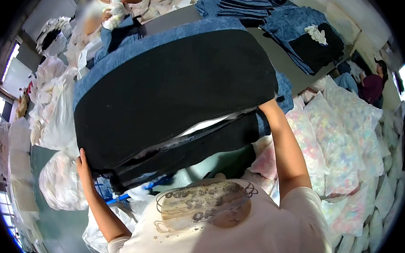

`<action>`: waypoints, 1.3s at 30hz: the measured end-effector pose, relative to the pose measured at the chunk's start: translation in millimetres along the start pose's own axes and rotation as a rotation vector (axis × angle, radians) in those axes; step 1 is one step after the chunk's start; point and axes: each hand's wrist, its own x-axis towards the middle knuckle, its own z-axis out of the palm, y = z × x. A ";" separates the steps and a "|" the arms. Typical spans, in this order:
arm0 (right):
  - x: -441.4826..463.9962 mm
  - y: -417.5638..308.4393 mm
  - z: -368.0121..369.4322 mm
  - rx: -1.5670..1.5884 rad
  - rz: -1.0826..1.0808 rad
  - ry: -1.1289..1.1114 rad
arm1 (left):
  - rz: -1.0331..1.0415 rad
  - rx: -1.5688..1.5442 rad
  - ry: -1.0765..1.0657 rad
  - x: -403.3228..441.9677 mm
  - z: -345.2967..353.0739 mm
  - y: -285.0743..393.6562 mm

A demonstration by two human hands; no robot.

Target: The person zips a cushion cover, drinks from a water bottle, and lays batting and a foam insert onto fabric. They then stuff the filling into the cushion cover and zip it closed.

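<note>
Layered black-and-blue fabric [177,88] spans the wearer's front, its ends against the left hand [85,167] and right hand [268,108] (how far the fingers close is hidden), where even support should best keep the layers aligned.

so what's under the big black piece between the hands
blue fabric sticks out past the far edge of the black piece, and another black layer shows below its near edge. anything under the middle is covered
</note>
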 end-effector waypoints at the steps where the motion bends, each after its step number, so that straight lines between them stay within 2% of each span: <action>1: -1.3 1.6 0.8 -0.001 0.049 0.002 | -0.055 -0.066 -0.036 -8.2 -5.6 -10.6; 3: -6.6 15.5 9.7 -0.007 0.053 -0.007 | -0.089 -0.439 -0.076 -6.8 -9.5 -21.9; 4: -10.5 37.0 16.1 -0.012 0.009 -0.004 | -0.037 -0.407 -0.044 -11.4 -17.0 -14.7; 5: -3.5 52.1 12.2 -0.048 -0.123 0.017 | 0.020 -0.377 -0.009 -18.1 -28.3 4.7; 7: 20.2 57.7 0.8 -0.044 -0.123 -0.039 | 0.151 -0.516 -0.025 -31.7 -53.7 49.0; 9: 21.3 40.6 -13.4 0.022 0.160 -0.231 | 0.211 -0.319 0.024 -24.0 -78.5 58.3; 12: 7.3 -8.7 13.5 -0.045 0.016 0.064 | 0.159 -0.065 0.043 -7.8 -85.1 39.6; 13: 4.0 -19.8 20.6 -0.026 0.101 0.079 | 0.129 0.011 0.048 -2.7 -79.8 30.1; 15: 7.9 -27.4 21.2 0.017 0.122 -0.014 | 0.202 0.323 0.117 19.6 -54.9 -37.0; 16: 5.4 -32.3 17.6 0.005 0.132 -0.024 | 0.251 0.476 0.148 12.6 -44.1 -28.5; 17: 3.3 -37.3 13.9 -0.007 0.143 -0.034 | 0.138 0.465 0.056 -0.3 -48.5 -20.6; 18: -2.9 -50.8 9.2 -0.048 0.149 -0.021 | 0.189 0.349 0.184 -28.4 -45.2 -1.2; 19: -9.8 -64.5 5.1 -0.091 0.157 -0.006 | 0.703 0.511 0.567 -54.6 -43.2 19.3; 20: -22.0 -72.5 8.5 -0.057 0.157 0.072 | 0.884 0.477 0.648 -81.4 -47.5 37.4; 21: -36.7 -87.8 12.1 0.120 0.337 0.167 | 1.076 0.291 0.670 -93.4 -39.8 18.8; 22: -50.6 -110.6 15.8 0.301 0.514 0.268 | 1.196 0.110 0.329 -104.2 -34.5 -12.9; 23: -44.6 -148.7 7.1 0.595 0.618 0.403 | 1.504 0.132 -0.021 -106.0 -22.4 -10.7; 24: -34.6 -176.6 -4.5 0.894 0.701 0.541 | 1.558 0.265 -0.213 -145.4 -11.7 48.2; 25: -34.9 -177.5 -9.5 1.081 0.762 0.514 | 1.519 0.421 -0.238 -151.7 7.9 55.2; 26: -22.5 -185.5 -17.7 1.172 0.859 0.585 | 1.275 0.551 -0.385 -144.2 19.9 42.3; 28: -10.3 -158.9 -10.7 1.258 1.043 0.626 | 1.307 0.560 -0.345 -125.4 30.0 36.6; 29: -4.4 -144.8 -3.7 1.445 1.037 0.625 | 1.316 0.599 -0.424 -120.3 29.2 35.0; 32: 5.2 -120.3 16.4 1.910 0.917 0.627 | 1.316 0.717 -0.404 -124.4 25.0 37.0; 33: 8.8 -120.9 24.2 2.001 0.836 0.654 | 1.239 0.749 -0.422 -118.1 25.5 26.3; 34: 14.1 -124.4 28.6 2.092 0.751 0.677 | 1.021 0.680 -0.487 -109.7 27.6 12.1; 36: 20.6 -130.0 24.6 2.064 0.768 0.723 | 0.943 0.692 -0.496 -90.0 30.8 -1.0; 38: 23.6 -132.3 12.8 2.039 0.751 0.728 | 1.015 0.729 -0.365 -72.1 47.9 -18.8; 39: 23.3 -123.0 18.5 1.980 0.794 0.758 | 0.980 0.707 -0.373 -65.1 57.1 -20.3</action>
